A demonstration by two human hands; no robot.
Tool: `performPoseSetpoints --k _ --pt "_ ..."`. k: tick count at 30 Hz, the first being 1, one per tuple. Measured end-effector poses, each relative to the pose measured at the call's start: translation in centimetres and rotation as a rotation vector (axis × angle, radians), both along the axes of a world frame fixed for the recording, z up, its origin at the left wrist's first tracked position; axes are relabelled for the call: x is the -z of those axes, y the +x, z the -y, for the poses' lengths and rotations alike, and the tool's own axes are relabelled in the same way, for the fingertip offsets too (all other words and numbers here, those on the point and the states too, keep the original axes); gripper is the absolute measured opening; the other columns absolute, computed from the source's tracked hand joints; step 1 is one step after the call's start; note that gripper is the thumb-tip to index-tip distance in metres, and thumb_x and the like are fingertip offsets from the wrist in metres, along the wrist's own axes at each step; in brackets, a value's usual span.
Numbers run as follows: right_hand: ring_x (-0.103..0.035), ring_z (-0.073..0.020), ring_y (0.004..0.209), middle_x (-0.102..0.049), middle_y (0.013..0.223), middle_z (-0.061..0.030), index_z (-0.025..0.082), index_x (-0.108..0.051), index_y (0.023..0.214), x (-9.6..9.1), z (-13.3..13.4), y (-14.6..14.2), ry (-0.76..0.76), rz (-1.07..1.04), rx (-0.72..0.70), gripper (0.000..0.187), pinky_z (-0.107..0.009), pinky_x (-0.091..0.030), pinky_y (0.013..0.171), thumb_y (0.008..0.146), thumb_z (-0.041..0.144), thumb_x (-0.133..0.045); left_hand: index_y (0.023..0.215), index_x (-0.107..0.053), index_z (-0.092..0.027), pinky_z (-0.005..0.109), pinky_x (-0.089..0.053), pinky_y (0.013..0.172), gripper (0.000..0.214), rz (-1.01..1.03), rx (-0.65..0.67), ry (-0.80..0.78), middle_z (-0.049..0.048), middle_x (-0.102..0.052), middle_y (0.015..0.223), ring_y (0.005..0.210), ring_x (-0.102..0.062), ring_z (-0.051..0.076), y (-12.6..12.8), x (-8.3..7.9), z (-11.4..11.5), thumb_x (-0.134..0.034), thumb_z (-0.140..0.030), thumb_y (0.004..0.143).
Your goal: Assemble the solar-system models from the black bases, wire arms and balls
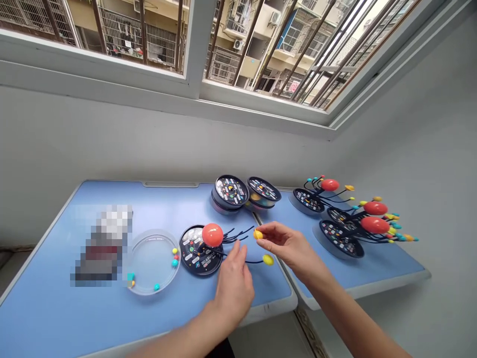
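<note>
A solar-system model has a round black base [201, 266] printed with planets, a large red ball [212, 235] on its post and several thin black rods [233, 234] reaching right. One lower rod carries a yellow-green ball [268, 259]. My left hand [235, 276] is closed at the black rods, its fingertips pinching around them; exactly which rod is hidden. My right hand [285, 242] pinches a small yellow-orange ball [258, 234] between thumb and fingertips, close to the rod tips. Left of the base lies a clear round dish [151, 293] holding several small coloured balls.
Two round lidded cases [230, 191] [264, 191] stand at the table's back. Three assembled models with red balls [374, 224] stand on the right-hand blue table [402, 266]. A blurred object [104, 243] lies at left. A seam divides the two tables. Wall and barred window rise behind.
</note>
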State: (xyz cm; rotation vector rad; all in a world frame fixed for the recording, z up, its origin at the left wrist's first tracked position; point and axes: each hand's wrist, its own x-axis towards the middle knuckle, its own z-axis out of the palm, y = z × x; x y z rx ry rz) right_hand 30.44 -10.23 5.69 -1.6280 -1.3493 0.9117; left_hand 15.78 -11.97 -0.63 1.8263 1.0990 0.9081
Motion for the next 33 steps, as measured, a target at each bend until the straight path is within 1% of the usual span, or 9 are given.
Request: performPoseSetpoints --k 2,5,7,10,13,18,24,28,33 --pt "-0.060 -0.0217 0.077 -0.067 0.079 -0.0051 0.020 -0.066 0.077 0.0 -0.1 0.3 -0.001 -0.008 0.027 0.032 -0.035 -0.049 0.073 0.056 0.041 -0.078 0.119 -0.055 -0.001 0.039 -0.042 0.099 0.047 -0.014 -0.024 -0.013 0.0208 -0.053 0.126 0.118 -0.050 0.027 0.3 0.1 -0.1 -0.038 -0.004 0.076" --pt "-0.060 -0.0206 0.077 -0.066 0.078 -0.0038 0.020 -0.066 0.076 -0.1 -0.2 0.9 0.022 -0.033 0.080 0.033 -0.034 -0.048 0.073 0.055 0.043 -0.078 0.111 -0.062 -0.004 0.039 -0.046 0.095 0.043 0.006 -0.040 -0.005 0.0174 -0.061 0.116 0.109 -0.057 0.026 0.3 0.3 0.5 -0.038 -0.004 0.075" --pt "-0.059 -0.0197 0.077 -0.066 0.079 -0.0034 0.021 -0.066 0.078 0.0 -0.4 1.1 0.036 -0.064 0.087 0.033 -0.034 -0.047 0.076 0.057 0.043 -0.078 0.108 -0.065 -0.006 0.040 -0.048 0.093 0.043 0.005 -0.037 0.009 0.0158 -0.063 0.113 0.104 -0.059 0.025 0.2 0.4 0.9 -0.038 -0.002 0.074" --pt "-0.059 -0.0187 0.081 -0.066 0.083 -0.0033 0.021 -0.065 0.082 0.2 -1.2 1.2 0.069 -0.099 0.053 0.030 -0.033 -0.045 0.079 0.063 0.043 -0.074 0.109 -0.064 -0.007 0.043 -0.046 0.094 0.044 -0.055 -0.009 0.013 0.0160 -0.061 0.117 0.106 -0.058 0.027 0.2 0.4 1.2 -0.038 -0.001 0.074" --pt "-0.059 -0.0178 0.083 -0.066 0.085 -0.0033 0.021 -0.064 0.084 0.6 -2.0 1.1 0.080 -0.120 -0.001 0.028 -0.032 -0.045 0.079 0.067 0.042 -0.072 0.113 -0.062 -0.007 0.044 -0.043 0.097 0.046 -0.140 0.021 -0.002 0.0171 -0.055 0.125 0.112 -0.054 0.028 0.4 0.4 0.9 -0.038 -0.001 0.073" --pt "-0.059 -0.0177 0.077 -0.066 0.079 -0.0031 0.020 -0.064 0.083 0.7 -1.6 1.1 0.041 -0.122 -0.036 0.031 -0.032 -0.046 0.075 0.066 0.044 -0.072 0.112 -0.062 -0.008 0.045 -0.045 0.095 0.045 -0.226 0.031 0.003 0.0179 -0.053 0.127 0.111 -0.055 0.030 0.3 0.3 0.0 -0.040 0.000 0.073" --pt "-0.063 -0.0203 0.073 -0.067 0.075 -0.0040 0.020 -0.064 0.079 0.4 0.1 0.9 -0.036 -0.186 0.008 0.037 -0.033 -0.049 0.070 0.059 0.048 -0.075 0.119 -0.056 -0.005 0.041 -0.043 0.099 0.049 -0.184 -0.018 0.019 0.0166 -0.049 0.130 0.117 -0.051 0.027 0.2 0.7 0.0 -0.037 -0.001 0.074" --pt "-0.065 -0.0239 0.077 -0.067 0.075 -0.0051 0.019 -0.064 0.077 0.3 0.6 0.6 -0.089 -0.246 0.061 0.040 -0.035 -0.052 0.067 0.055 0.050 -0.077 0.118 -0.057 -0.008 0.038 -0.045 0.097 0.047 -0.084 -0.046 0.024 0.0140 -0.059 0.121 0.112 -0.055 0.024 0.8 0.7 0.2 -0.037 -0.003 0.076" --pt "-0.065 -0.0229 0.079 -0.067 0.078 -0.0048 0.019 -0.064 0.077 0.2 0.7 0.7 -0.079 -0.297 0.059 0.037 -0.036 -0.053 0.070 0.055 0.046 -0.078 0.114 -0.060 -0.011 0.035 -0.049 0.089 0.039 0.061 -0.049 -0.001 0.0109 -0.066 0.109 0.100 -0.061 0.021 1.6 -0.3 -0.4 -0.041 -0.007 0.080"
